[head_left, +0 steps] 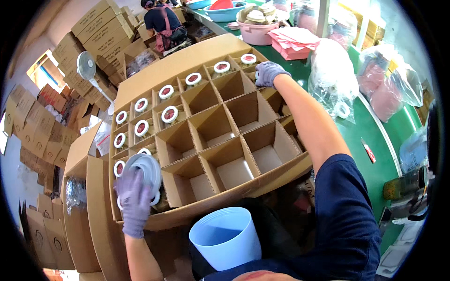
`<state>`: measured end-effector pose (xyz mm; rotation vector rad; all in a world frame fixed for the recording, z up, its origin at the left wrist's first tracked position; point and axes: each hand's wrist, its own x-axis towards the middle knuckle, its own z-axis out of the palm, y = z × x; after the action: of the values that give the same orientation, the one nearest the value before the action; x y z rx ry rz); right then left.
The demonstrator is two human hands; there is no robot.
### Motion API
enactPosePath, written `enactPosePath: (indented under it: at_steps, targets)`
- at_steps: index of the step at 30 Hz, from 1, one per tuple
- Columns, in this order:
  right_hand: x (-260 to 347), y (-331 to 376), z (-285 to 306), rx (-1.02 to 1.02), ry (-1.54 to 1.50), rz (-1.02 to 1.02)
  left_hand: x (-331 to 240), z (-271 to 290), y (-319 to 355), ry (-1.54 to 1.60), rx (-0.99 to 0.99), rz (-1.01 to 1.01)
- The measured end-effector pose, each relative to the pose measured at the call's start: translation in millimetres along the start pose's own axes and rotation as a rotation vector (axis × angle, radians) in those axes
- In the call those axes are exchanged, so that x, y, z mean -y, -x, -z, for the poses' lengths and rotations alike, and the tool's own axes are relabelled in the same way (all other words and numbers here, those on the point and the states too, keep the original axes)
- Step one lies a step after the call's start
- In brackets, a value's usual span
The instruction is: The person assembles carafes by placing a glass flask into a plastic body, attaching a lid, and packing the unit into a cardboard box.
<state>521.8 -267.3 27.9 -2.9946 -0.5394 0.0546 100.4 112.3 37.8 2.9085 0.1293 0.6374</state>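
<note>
A large open cardboard box point(243, 181) is split by card dividers into many compartments. Jars with white-rimmed, dark red-centred lids point(169, 114) stand upright in the left and far rows. Over the near-left corner, my left hand point(133, 202), in a lavender glove, is closed on a stack of whitish round lids point(149, 172), slightly blurred. At the far right compartments is my gloved right hand point(271, 75), its fingers curled down. A small whitish edge shows by its fingertips, but what it grips is mostly hidden.
A light-blue bucket point(226, 239) stands in front of me. The green table point(323, 136) at right bears bagged goods point(333, 77), pink sheets point(294, 40), a pink tub point(255, 33) and a cutter point(368, 151). A fan point(86, 65) and stacked cartons point(96, 33) stand left; a person point(163, 23) works behind.
</note>
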Motion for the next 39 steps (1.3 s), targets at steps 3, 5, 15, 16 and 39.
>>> enactPosePath:
  at_steps: [3,5,15,16,39]
  targets:
    - [-1.9,7.7,23.0,-0.022,-0.035,-0.007,17.8,-7.8,4.5,0.032,0.089,-0.078]
    - [17.9,41.2,70.6,-0.184,-0.046,0.033,11.7,3.7,6.2,-0.052,0.09,-0.078]
    - [156.4,337.6,166.2,-0.852,-0.362,0.876,-186.7,63.1,-20.3,0.699,-0.249,-0.433]
    - [161.9,352.1,161.4,-0.851,-0.32,0.769,-192.8,63.3,-14.6,1.027,-0.17,-0.396]
    - [134.8,370.2,12.1,0.965,-2.039,0.47,-185.4,115.6,26.7,0.948,0.304,-0.894]
